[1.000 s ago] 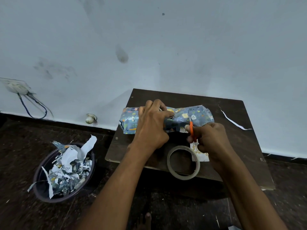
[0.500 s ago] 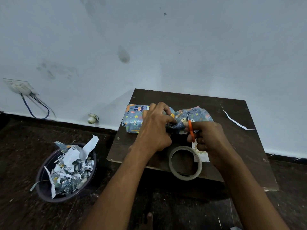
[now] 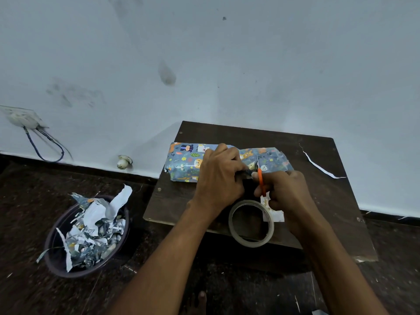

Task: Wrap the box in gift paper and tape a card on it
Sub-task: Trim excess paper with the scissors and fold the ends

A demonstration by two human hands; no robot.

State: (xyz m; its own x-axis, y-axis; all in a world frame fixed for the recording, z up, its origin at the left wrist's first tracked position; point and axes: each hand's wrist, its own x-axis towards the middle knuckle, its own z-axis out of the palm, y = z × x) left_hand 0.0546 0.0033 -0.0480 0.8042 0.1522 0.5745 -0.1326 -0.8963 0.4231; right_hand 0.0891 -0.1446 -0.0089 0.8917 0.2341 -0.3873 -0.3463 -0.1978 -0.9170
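Fingers curled on both hands, each gripping something.
We note the left hand [image 3: 218,176] holding the wrapped box [image 3: 188,162] on the table [image 3: 329,201]; the right hand [image 3: 286,192] grips orange scissors [image 3: 261,180] beside tape [image 3: 251,223].

No words, brands or numbers can be read anywhere here. The card [image 3: 273,212] on the table shows some gold lettering along its edge, but it is too small and mostly covered by the right hand [image 3: 288,194] to make out. The gift paper [image 3: 188,160] carries only cartoon animals, leaves and carrots, no text. The tape roll [image 3: 251,223] bears no visible label, and the paper scraps in the bowl [image 3: 56,264] show pattern only
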